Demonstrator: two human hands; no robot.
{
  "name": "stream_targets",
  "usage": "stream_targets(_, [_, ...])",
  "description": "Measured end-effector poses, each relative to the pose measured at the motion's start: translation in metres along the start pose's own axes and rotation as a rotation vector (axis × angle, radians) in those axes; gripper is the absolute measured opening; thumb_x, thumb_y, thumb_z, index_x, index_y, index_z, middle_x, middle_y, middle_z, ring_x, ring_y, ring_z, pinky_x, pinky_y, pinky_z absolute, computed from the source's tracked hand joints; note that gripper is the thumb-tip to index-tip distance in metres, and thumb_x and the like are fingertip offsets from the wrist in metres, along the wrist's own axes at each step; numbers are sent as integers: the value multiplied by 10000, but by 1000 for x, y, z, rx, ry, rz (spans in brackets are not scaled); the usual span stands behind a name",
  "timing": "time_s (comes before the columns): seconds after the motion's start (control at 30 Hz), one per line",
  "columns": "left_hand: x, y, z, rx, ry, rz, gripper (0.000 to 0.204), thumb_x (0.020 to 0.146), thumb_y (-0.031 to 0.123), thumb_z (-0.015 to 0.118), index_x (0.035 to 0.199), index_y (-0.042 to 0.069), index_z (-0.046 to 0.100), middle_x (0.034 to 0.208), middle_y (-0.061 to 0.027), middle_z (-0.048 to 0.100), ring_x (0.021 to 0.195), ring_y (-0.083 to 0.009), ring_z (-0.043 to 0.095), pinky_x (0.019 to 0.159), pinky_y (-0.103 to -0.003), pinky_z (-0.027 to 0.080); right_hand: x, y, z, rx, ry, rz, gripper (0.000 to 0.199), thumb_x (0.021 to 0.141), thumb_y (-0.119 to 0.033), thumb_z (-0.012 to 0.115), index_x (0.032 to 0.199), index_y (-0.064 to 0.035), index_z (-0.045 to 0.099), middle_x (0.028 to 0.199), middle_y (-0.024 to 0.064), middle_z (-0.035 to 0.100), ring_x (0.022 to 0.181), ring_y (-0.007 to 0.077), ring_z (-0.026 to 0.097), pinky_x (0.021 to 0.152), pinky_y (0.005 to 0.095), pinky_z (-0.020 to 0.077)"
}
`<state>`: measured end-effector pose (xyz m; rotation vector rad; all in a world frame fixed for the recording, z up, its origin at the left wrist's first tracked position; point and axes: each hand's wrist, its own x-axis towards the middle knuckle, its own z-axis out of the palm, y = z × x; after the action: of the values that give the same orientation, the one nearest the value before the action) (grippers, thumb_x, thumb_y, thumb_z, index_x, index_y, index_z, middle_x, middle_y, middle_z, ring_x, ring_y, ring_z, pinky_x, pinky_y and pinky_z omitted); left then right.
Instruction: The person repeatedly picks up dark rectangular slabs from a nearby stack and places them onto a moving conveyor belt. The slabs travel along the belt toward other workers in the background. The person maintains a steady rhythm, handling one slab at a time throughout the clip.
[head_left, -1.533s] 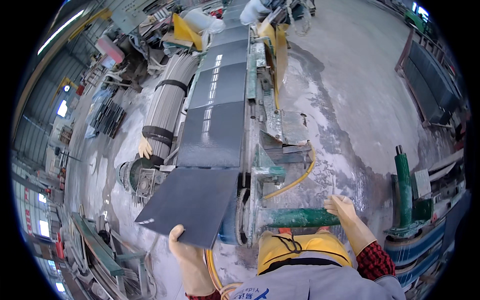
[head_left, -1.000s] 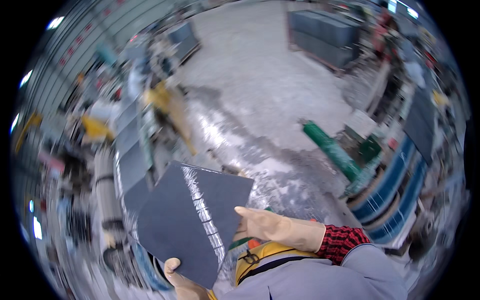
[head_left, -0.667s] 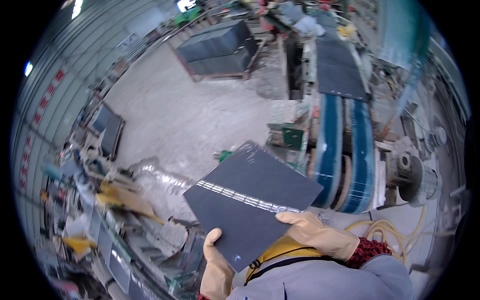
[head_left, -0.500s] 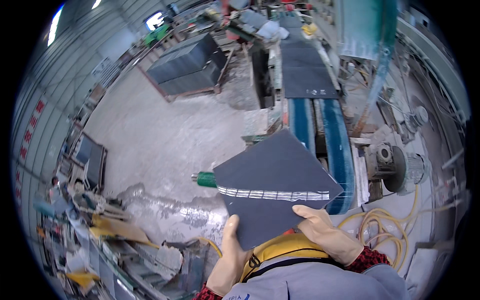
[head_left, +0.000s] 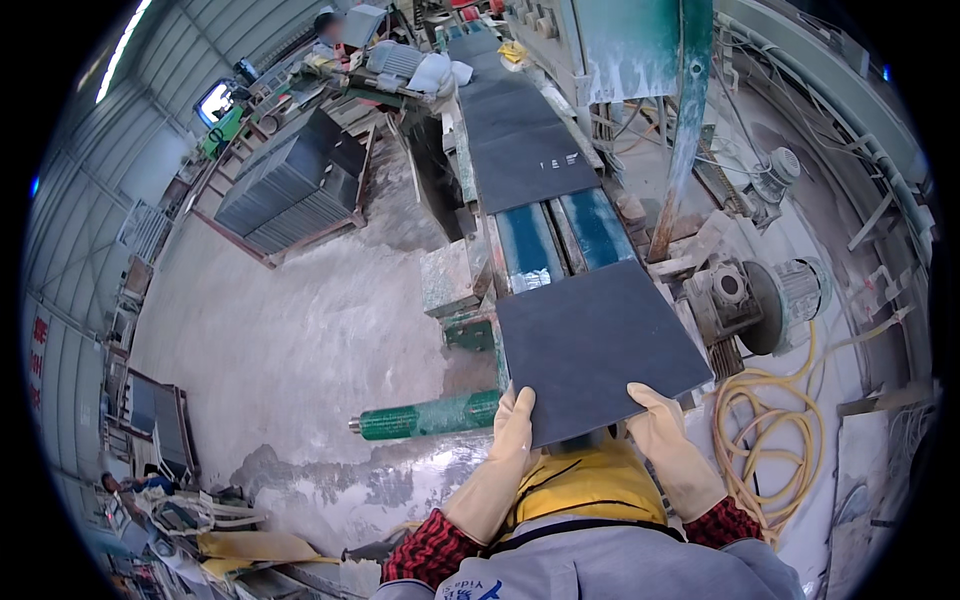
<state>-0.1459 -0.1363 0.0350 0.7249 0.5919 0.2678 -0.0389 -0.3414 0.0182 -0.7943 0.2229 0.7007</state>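
A dark grey, flat stone slab (head_left: pixel 600 340) lies over the near end of the blue conveyor belts (head_left: pixel 530 243). My left hand (head_left: pixel 508 450), in a cream rubber glove, grips its near left corner with the thumb on top. On the near right edge, my right hand (head_left: pixel 672 450), gloved alike, holds the same slab thumb uppermost. The fingers of both hands are hidden beneath it. Farther up the line rests another dark slab (head_left: pixel 530 165) with small white marks, and more follow behind it. A strip of blue belt shows between that slab and mine.
Left of the conveyor lies a green roller (head_left: pixel 425 416). Stacked slabs (head_left: pixel 290 180) stand on a rack at the far left. A motor (head_left: pixel 740 295) and a coiled yellow hose (head_left: pixel 765 450) are at the right. One person (head_left: pixel 328 30) is at the far end, another (head_left: pixel 112 483) at far left.
The slab has turned from a slanted position to line up roughly with the conveyor, and the light strip across it no longer shows. Both hands still hold it. My view has shifted rightward.
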Motion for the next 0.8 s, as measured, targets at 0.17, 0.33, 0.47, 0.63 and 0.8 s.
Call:
stream_targets(0.17, [39,10,0,-47,22,-64,318,1035,125,492,1349,105,540,1277,-59,623,1114,-196,622,958,-378,531,29,2,18,140,163,10,175,904,27,605,1071,71,634,1135,163,641,1090,277,625,964,372,502])
stream_targets(0.33, [67,42,3,-81,-115,-149,312,1043,118,471,1348,102,532,1277,-65,629,1155,-184,612,982,-385,524,75,6,32,237,121,-17,183,886,67,601,1066,71,627,1109,167,637,1083,292,622,983,399,498])
stream_targets(0.47, [63,72,6,209,-2,-541,321,1059,261,459,1287,47,532,1243,-147,640,1055,-223,674,936,-384,563,121,9,35,220,176,-88,170,877,70,607,1045,52,631,1072,156,641,1062,290,624,975,400,499])
stream_targets(0.63, [106,64,-2,160,5,-394,365,1050,322,482,1201,-7,532,1112,-167,670,947,-229,690,921,-385,572,181,7,43,184,132,-97,163,860,43,643,1023,31,647,1057,126,653,1018,253,640,939,367,511])
stream_targets(0.8, [146,70,0,135,33,-334,330,1051,307,484,1163,1,534,1085,-187,675,925,-234,700,870,-369,600,231,12,38,136,126,-120,194,902,-23,621,1081,47,640,1140,163,650,1072,288,631,983,407,482])
